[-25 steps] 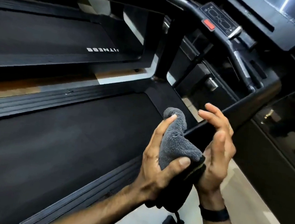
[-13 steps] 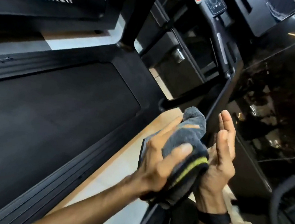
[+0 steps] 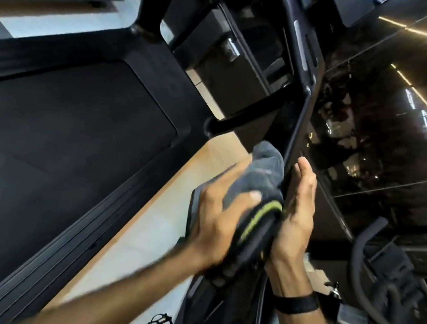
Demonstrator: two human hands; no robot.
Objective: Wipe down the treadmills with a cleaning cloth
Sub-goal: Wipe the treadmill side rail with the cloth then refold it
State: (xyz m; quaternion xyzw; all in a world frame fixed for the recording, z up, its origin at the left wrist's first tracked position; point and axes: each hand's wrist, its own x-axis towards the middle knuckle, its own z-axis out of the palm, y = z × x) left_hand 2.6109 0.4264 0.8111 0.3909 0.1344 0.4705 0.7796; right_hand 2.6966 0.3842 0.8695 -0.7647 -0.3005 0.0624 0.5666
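The left hand (image 3: 216, 216) grips the folded grey cloth (image 3: 261, 178), bunched so a thick pad faces out, probably for wiping. The right hand (image 3: 296, 215) lies open with straight fingers against the cloth's far side, seemingly steadying it beside the treadmill (image 3: 71, 128).

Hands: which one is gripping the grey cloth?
The left hand grips the grey cloth, thumb curled over it; the right hand, with the black wristband, stays flat-fingered beside it.
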